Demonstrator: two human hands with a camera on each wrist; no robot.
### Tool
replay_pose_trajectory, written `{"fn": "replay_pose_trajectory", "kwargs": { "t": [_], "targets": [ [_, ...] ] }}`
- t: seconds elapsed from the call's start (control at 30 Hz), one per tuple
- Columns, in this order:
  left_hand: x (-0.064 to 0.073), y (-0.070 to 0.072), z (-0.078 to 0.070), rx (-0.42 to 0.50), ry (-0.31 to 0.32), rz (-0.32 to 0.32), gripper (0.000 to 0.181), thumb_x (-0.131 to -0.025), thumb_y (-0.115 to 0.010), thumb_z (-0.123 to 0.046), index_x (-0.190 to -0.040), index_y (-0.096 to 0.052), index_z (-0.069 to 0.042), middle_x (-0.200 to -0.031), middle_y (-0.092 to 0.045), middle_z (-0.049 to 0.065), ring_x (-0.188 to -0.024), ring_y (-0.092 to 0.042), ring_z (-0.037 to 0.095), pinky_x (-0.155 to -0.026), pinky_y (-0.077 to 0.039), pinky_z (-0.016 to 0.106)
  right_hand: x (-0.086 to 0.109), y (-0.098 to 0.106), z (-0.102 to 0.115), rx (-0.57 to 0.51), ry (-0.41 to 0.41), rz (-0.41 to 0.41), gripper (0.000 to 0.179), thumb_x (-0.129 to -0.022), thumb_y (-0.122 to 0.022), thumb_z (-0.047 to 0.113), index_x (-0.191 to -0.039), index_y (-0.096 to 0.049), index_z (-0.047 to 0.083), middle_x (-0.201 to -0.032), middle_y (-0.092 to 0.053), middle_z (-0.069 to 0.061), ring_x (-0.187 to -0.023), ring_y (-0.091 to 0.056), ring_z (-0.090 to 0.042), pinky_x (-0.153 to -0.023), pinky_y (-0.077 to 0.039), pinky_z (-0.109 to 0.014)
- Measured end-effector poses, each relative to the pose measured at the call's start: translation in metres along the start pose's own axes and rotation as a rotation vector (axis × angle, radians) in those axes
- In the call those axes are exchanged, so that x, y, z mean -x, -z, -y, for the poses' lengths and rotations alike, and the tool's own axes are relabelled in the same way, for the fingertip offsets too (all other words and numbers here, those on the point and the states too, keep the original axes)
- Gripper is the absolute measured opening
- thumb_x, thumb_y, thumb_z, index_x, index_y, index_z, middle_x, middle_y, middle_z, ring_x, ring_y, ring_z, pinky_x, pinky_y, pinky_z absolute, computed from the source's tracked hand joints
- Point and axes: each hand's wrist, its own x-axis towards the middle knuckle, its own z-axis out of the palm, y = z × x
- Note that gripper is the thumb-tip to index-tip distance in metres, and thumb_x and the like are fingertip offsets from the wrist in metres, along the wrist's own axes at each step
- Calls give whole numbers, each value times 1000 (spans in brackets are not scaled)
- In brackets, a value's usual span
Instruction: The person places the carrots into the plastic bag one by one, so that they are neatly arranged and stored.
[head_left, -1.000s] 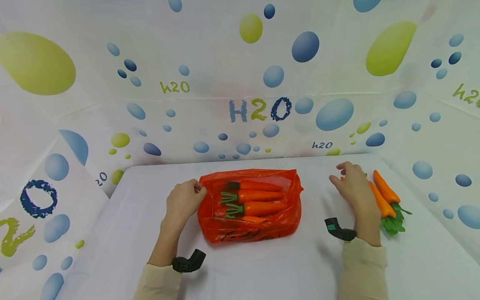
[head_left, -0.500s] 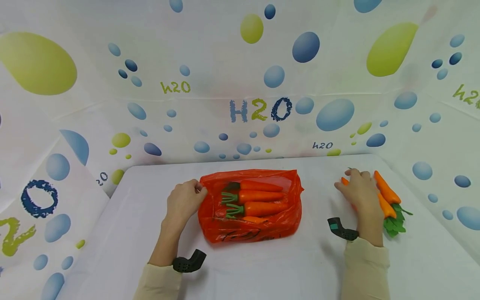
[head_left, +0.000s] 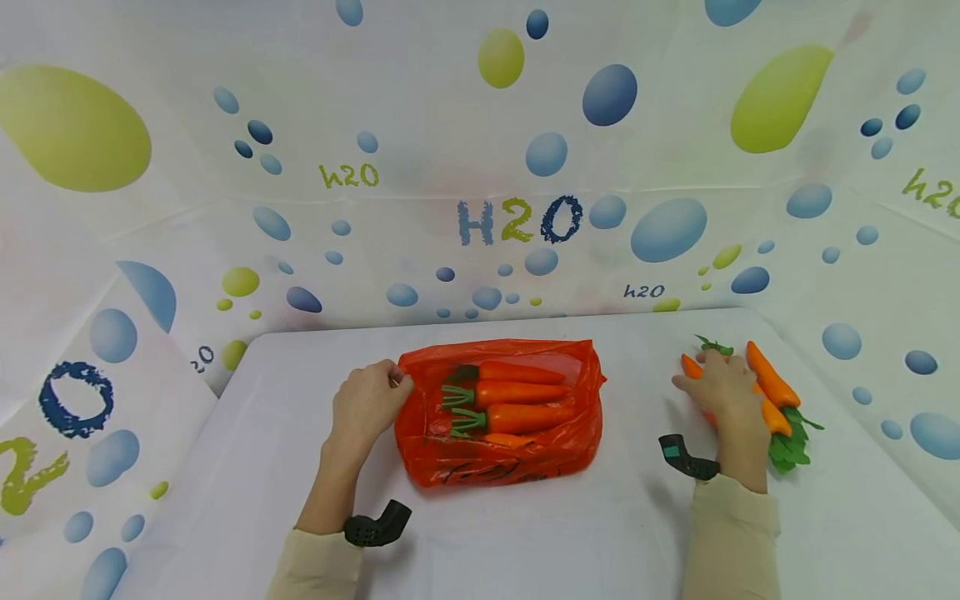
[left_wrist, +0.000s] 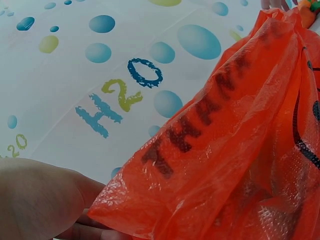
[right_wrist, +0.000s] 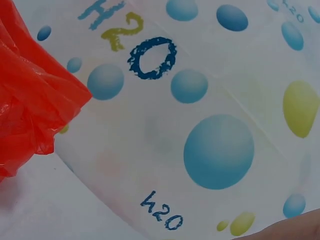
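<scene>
A red plastic bag (head_left: 427, 467) lies in the middle of the white table with several toy carrots (head_left: 525, 392) on or in it, green tops to the left. My left hand (head_left: 369, 404) pinches the bag's left edge; the left wrist view shows the lifted corner between thumb and fingers. At the right, my right hand (head_left: 727, 396) is down over a small group of carrots, its thumb beside an orange tip (head_left: 690, 365). A leafy green top (head_left: 712, 345) pokes out beyond its fingers. I cannot tell whether the fingers grip a carrot there.
Right of my right hand lie two loose carrots, one farther back (head_left: 772, 375) and one with its leafy top (head_left: 787, 450) toward me. A white backdrop (head_left: 420, 108) with blue and green drops rises behind the table (head_left: 525, 533).
My right hand has moved right and down onto the carrots, and its fingers have drawn in. The left hand and the bag have stayed in place.
</scene>
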Motion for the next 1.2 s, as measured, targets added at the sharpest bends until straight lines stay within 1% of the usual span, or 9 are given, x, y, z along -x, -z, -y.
{"fn": "replay_pose_trajectory", "kwargs": {
  "t": [0.27,0.53,0.77,0.87,1.0,1.1,1.2],
  "targets": [
    [0,0,1,-5,-3,-4,23,-94,-55,-24,-97,-66,-4,-68,-60,6,-61,-52,19,-51,-44,26,-3,-3,-7,-26,-19,46,83,-93,-61,48,-152,-26,1,-146,-16,-42,-127,-23,-57,-100,-37,-74],
    [0,-1,1,-7,-8,-3,24,-94,-54,-24,-96,-66,-3,-68,-60,6,-61,-52,19,-51,-43,25,-5,-4,-10,-30,-24,85,86,-94,-61,47,-153,-22,-2,-143,-18,-44,-121,-28,-56,-99,-38,-72],
    [0,0,1,-4,-6,-4,24,-94,-55,-24,-97,-66,-4,-68,-60,5,-61,-52,19,-51,-44,25,-7,-6,-14,-31,-18,100,80,-94,-63,40,-150,-26,-3,-137,-28,-40,-116,-34,-52,-97,-41,-68],
    [0,0,1,-1,-6,-3,24,-94,-55,-24,-97,-66,-3,-68,-60,6,-62,-52,19,-51,-44,26,-8,-6,-14,-33,-3,100,76,-95,-63,36,-148,-28,-5,-134,-34,-38,-112,-38,-49,-95,-44,-64],
    [0,-1,1,1,-7,-3,24,-94,-54,-23,-97,-67,-3,-69,-60,6,-62,-52,19,-51,-44,26,-8,-7,-15,-46,23,110,71,-94,-65,26,-146,-29,-6,-124,-44,-32,-108,-43,-43,-86,-49,-51],
    [-1,-1,1,-4,-7,-7,24,-94,-55,-24,-97,-67,-4,-68,-60,6,-62,-52,19,-51,-44,25,-7,-9,-16,-76,17,135,69,-93,-65,19,-147,-29,-5,-118,-48,-27,-106,-45,-40,-79,-48,-41],
    [-1,-1,1,-9,-6,-11,24,-94,-55,-24,-97,-67,-4,-68,-60,6,-61,-52,19,-51,-44,25,-6,-10,-17,-102,-4,154,67,-92,-64,15,-147,-30,-3,-115,-48,-24,-105,-45,-39,-76,-46,-38]
  ]
}}
